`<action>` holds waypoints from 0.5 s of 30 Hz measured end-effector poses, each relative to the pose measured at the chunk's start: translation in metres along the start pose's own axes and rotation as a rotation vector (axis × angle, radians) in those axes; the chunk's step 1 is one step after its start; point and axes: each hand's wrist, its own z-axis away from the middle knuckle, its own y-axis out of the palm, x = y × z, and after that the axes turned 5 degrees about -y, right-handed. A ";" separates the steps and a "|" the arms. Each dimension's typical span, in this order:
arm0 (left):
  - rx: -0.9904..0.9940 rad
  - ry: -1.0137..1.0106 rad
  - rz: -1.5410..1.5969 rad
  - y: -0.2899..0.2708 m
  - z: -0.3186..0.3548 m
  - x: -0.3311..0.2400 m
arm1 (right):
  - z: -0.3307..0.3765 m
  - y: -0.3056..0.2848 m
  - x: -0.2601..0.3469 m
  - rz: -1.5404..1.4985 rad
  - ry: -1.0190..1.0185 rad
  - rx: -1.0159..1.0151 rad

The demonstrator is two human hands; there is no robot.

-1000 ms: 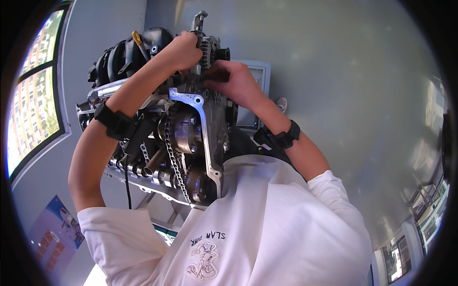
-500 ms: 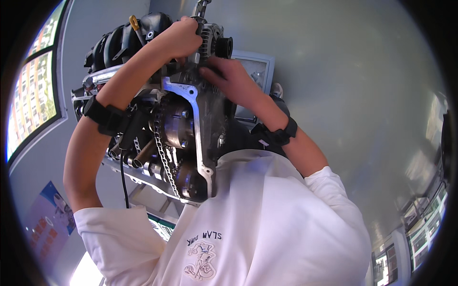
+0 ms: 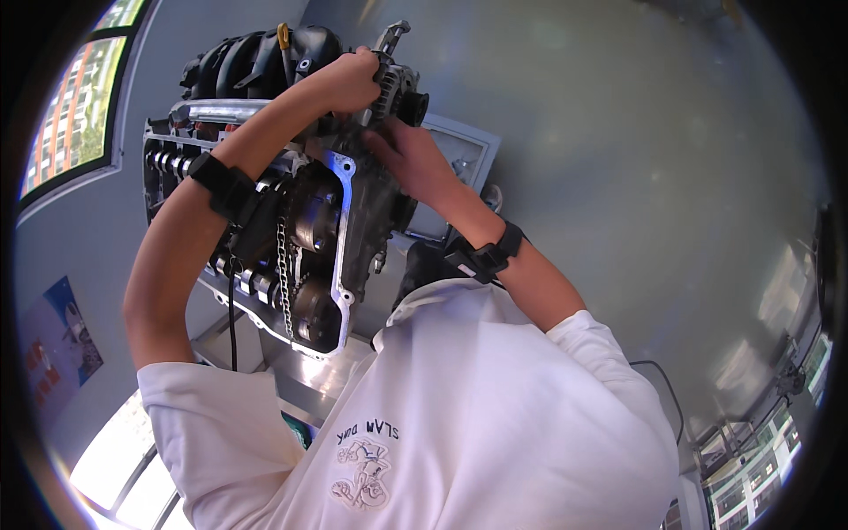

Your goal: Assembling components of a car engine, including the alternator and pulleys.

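Alternator (image 3: 396, 84): ribbed, finned metal body, grey, with a black round pulley at its right end and a silver bracket arm jutting upward. Sits at the upper end of the engine, between both hands.

Left hand (image 3: 346, 81): curled closed over the alternator's left side, fingers wrapped on the housing. Black strap on the forearm.

Right hand (image 3: 405, 157): fingers bent and pressed against the engine casing just below the alternator; whether it grips anything cannot be told. Black band on the wrist.

Engine (image 3: 291, 203): bare cast metal block, dull grey and dark with grime. Bright aluminium flange (image 3: 340, 238) edges the open front face. Timing chain (image 3: 283, 274), linked steel, runs down the open face past round sprockets. Camshaft (image 3: 172, 163), lobed, shows at the left.

Intake manifold (image 3: 256, 62): black moulded plastic, smooth curved runners, at the top. Yellow-handled dipstick (image 3: 283, 37) stands beside it.

Stand (image 3: 300, 375): plain sheet metal, under the engine.

White shirt (image 3: 459, 415): soft cloth, printed chest, fills the lower view and hides the stand's right part.

Black cable (image 3: 233, 309): hangs in front of the engine's left side.
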 end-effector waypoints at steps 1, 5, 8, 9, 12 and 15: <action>-0.009 0.002 0.011 0.001 0.000 0.000 | 0.001 0.001 0.000 0.058 -0.052 -0.018; -0.023 0.011 0.051 0.001 -0.002 0.001 | 0.002 0.004 0.000 -0.122 0.100 -0.008; -0.010 0.016 0.041 -0.001 -0.003 0.002 | 0.000 0.003 -0.001 0.060 0.110 0.055; -0.011 0.025 0.053 -0.001 -0.003 0.002 | -0.001 0.002 -0.002 0.076 -0.040 0.009; 0.002 0.030 0.079 -0.001 -0.003 0.003 | -0.003 0.001 -0.005 0.036 -0.045 -0.019; -0.011 0.022 0.077 -0.002 -0.001 0.003 | -0.002 0.002 -0.008 -0.142 0.239 0.056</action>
